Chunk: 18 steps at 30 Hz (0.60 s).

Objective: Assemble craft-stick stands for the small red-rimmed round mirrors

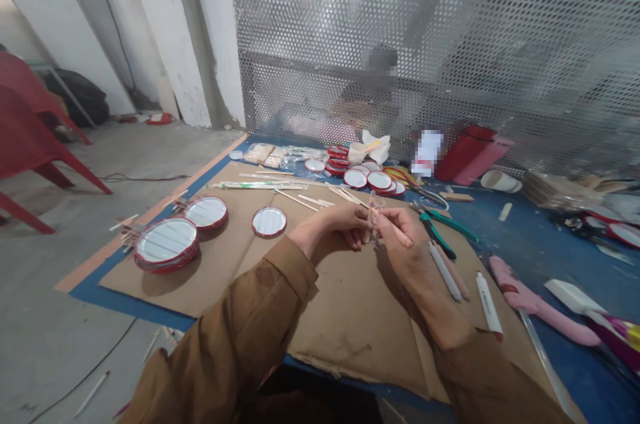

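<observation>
My left hand (345, 223) and my right hand (400, 237) meet over the cardboard sheet (345, 304). Both are closed, fingertips pinching a thin wooden stick (372, 203) that stands roughly upright between them. Something small and clear, perhaps film or tape, shows around the stick; fingers partly hide it. Several loose wooden sticks (315, 201) lie just beyond my left hand. A single red-rimmed round lid (269, 221) rests flat to the left, near two stacks of similar lids (167, 243). Green-handled pliers (440, 227) and a grey-white pen-like stick (445, 271) lie beside my right hand.
A pink hot glue gun (540, 307) and a white marker (489, 304) are at the right. More lids (379, 180) sit at the back, before a perforated metal panel (325, 31). Red bottles (465, 151) lean there. Red chairs (35, 124) stand on the left floor.
</observation>
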Available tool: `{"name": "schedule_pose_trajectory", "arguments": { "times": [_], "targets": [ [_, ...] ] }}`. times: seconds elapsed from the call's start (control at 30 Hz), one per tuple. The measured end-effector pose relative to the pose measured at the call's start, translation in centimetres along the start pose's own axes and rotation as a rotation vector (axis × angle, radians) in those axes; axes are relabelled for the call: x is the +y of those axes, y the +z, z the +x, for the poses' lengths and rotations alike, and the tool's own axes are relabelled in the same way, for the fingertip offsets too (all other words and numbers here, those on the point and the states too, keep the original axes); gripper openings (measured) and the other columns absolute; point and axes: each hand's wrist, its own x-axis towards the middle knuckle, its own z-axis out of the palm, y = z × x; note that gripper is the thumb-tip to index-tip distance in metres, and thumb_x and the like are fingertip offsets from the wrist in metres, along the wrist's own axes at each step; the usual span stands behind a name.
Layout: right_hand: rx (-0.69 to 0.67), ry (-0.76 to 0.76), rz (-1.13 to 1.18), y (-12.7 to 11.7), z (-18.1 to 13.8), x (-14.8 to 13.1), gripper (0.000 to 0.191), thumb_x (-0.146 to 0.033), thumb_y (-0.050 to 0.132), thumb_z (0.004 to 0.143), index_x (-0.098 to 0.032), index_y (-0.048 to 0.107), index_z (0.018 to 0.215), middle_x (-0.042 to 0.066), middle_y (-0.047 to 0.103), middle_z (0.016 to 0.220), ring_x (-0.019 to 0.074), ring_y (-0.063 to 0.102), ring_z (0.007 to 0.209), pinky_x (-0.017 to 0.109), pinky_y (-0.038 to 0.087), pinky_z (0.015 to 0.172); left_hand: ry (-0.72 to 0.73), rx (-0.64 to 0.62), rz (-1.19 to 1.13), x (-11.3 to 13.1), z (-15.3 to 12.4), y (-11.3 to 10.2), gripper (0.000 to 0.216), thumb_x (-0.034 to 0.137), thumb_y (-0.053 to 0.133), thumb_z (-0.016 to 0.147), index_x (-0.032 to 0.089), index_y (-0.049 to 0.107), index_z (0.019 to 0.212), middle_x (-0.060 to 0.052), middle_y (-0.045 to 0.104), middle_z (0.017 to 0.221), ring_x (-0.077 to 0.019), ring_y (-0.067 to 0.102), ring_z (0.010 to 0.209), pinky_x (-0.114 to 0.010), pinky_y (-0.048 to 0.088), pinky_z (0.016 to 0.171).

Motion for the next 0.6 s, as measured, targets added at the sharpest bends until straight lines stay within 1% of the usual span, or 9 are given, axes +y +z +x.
{"name": "schedule_pose_trajectory", "arguments": {
  "times": [0.17, 0.37, 0.43, 0.5, 0.53, 0.6],
  "targets": [
    [0.002, 0.008, -0.016, -0.07, 0.06, -0.24, 0.034, -0.053, 0.056, 0.089, -0.021, 0.067, 0.093, 0.005, 0.071, 0.081, 0.0213, 0.064, 0.073, 0.034, 0.047, 0.068, 0.005, 0.007, 0.02, 0.02, 0.07, 0.05, 0.015, 0.012, 0.046, 0.096, 0.015, 0.052, 0.083, 0.001, 0.061, 0.06, -0.0106, 0.065, 0.051, -0.021, 0.055, 0.055],
    [-0.031, -0.01, -0.052, -0.29, 0.14, -0.53, 0.031, -0.05, 0.055, 0.088, -0.022, 0.068, 0.091, 0.006, 0.073, 0.084, 0.0229, 0.067, 0.077, 0.035, 0.048, 0.07, -0.012, 0.027, 0.037, 0.15, -0.1, 0.07, 0.014, 0.014, 0.05, 0.095, 0.014, 0.054, 0.081, 0.0, 0.063, 0.062, -0.0106, 0.065, 0.051, -0.02, 0.054, 0.054],
    [0.005, 0.001, -0.089, -0.41, 0.28, -0.45, 0.029, -0.049, 0.057, 0.084, -0.022, 0.067, 0.088, 0.007, 0.072, 0.082, 0.0238, 0.067, 0.077, 0.035, 0.048, 0.07, -0.016, 0.025, 0.017, 0.26, -0.28, 0.11, 0.013, 0.013, 0.051, 0.094, 0.014, 0.054, 0.081, 0.001, 0.062, 0.061, -0.0104, 0.065, 0.051, -0.02, 0.054, 0.054],
    [0.08, 0.045, -0.129, -0.55, 0.4, -0.24, 0.027, -0.048, 0.058, 0.081, -0.022, 0.066, 0.082, 0.007, 0.071, 0.077, 0.0242, 0.066, 0.073, 0.035, 0.048, 0.068, -0.028, 0.027, -0.014, 0.37, -0.46, 0.16, 0.013, 0.011, 0.049, 0.094, 0.015, 0.052, 0.081, 0.001, 0.062, 0.06, -0.0102, 0.065, 0.051, -0.021, 0.055, 0.055],
    [0.106, 0.071, -0.132, -0.62, 0.42, -0.12, 0.027, -0.048, 0.058, 0.081, -0.022, 0.066, 0.081, 0.006, 0.07, 0.075, 0.0239, 0.065, 0.07, 0.035, 0.048, 0.067, -0.034, 0.028, -0.027, 0.42, -0.54, 0.19, 0.014, 0.01, 0.049, 0.093, 0.015, 0.051, 0.081, 0.002, 0.062, 0.06, -0.0103, 0.065, 0.051, -0.021, 0.055, 0.056],
    [0.116, 0.1, -0.089, -0.69, 0.37, 0.07, 0.028, -0.049, 0.058, 0.083, -0.022, 0.066, 0.083, 0.005, 0.07, 0.074, 0.0226, 0.064, 0.067, 0.034, 0.048, 0.065, -0.038, 0.033, -0.036, 0.51, -0.66, 0.24, 0.015, 0.007, 0.048, 0.093, 0.014, 0.051, 0.08, 0.001, 0.062, 0.06, -0.0108, 0.065, 0.051, -0.022, 0.056, 0.056]
  ]
}}
